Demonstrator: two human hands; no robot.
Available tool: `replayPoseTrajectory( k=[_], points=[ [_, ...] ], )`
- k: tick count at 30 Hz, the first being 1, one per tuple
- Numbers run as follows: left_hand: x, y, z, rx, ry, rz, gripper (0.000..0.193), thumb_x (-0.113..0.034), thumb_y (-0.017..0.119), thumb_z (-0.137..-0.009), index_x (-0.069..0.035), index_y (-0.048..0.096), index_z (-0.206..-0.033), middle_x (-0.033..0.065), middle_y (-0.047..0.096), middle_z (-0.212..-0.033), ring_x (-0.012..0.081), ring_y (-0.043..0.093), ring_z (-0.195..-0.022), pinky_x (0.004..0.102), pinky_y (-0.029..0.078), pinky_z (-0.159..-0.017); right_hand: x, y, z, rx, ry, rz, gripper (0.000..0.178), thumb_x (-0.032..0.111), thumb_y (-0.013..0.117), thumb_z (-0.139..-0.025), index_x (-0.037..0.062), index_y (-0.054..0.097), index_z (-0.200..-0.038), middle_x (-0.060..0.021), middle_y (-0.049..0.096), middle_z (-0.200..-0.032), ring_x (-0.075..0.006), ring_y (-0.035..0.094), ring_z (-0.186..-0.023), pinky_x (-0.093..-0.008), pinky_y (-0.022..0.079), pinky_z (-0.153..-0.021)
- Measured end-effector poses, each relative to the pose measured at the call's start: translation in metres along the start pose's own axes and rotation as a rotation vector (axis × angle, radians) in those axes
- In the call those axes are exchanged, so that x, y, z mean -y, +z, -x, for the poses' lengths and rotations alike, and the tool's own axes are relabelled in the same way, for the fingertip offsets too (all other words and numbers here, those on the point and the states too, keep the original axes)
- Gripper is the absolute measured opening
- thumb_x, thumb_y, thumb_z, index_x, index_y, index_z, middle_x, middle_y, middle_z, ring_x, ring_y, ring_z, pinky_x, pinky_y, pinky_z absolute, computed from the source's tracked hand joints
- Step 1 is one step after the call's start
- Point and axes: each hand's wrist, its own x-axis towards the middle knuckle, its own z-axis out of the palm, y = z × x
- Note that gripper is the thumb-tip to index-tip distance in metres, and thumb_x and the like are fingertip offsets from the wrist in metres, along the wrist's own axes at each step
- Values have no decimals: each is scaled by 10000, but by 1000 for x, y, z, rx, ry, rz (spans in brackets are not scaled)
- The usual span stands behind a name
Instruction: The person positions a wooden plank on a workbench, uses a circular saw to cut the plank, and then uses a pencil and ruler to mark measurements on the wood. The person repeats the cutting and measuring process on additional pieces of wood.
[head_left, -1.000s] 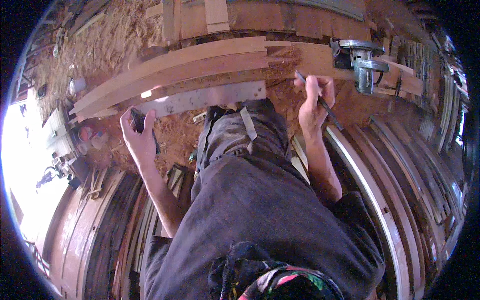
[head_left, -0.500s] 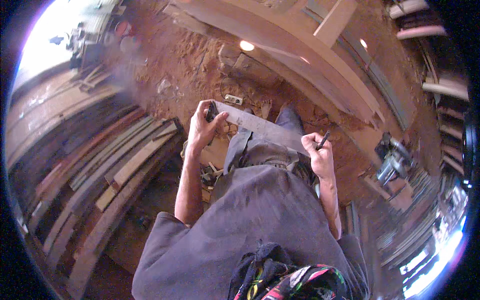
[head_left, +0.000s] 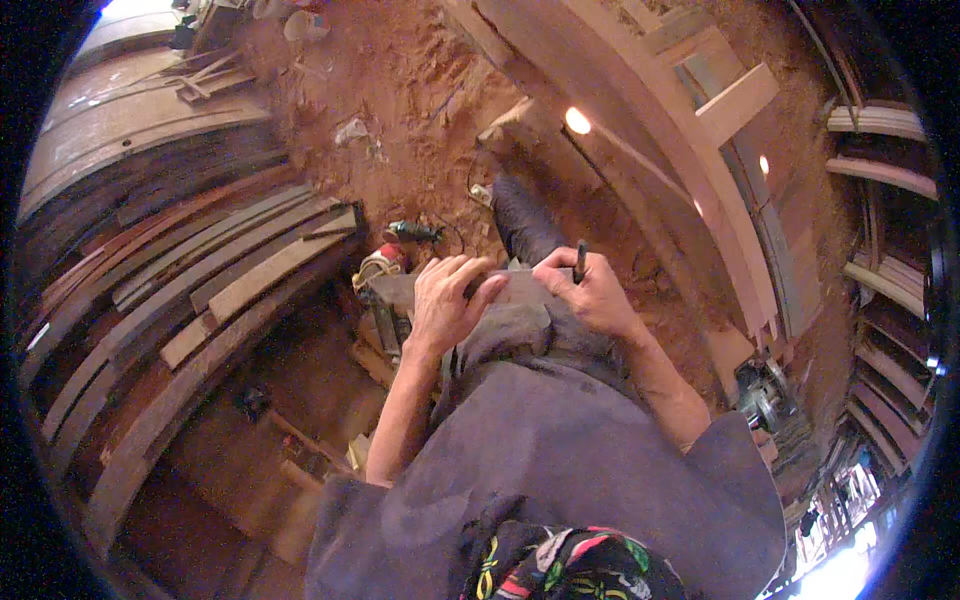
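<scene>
Board held across lap. L hand closed over far edge; what's under thumb, can't tell. R hand pinches board nr R end, dark pencil betw. fingers. Best: grip evenly, edges level, pencil clear of wood.

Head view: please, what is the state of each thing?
Left hand: curled over board, grip unclear
Right hand: closed on dark stick
Board: partly covered by hands
Dark stick: jutting from right hand
Planks: lying side by side
Metal tool: running or not, unclear
</scene>
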Motion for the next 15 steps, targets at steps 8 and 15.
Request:
replayPoseTrajectory(
  k=[8,15],
  points=[
    [57,-94,-93,-10,-127,109,232,-284,738,-923,-64,778,-985,111,758,-959,298,722,-910,393,534,-838,49,-14,-81,-164,-99,-233,452,353,508,-1083,26,662,-811,-36,657,-808,-83,520,-679,-260,446,-660],
    [64,-197,-294,25,232,-180,288,-338,700,-931,-69,780,-994,123,752,-931,316,719,-885,414,535,-805,117,-60,-162,-701,-659,-169,670,560,276,-1093,33,605,-844,-82,606,-821,-160,561,-738,-302,463,-702]
  ],
)
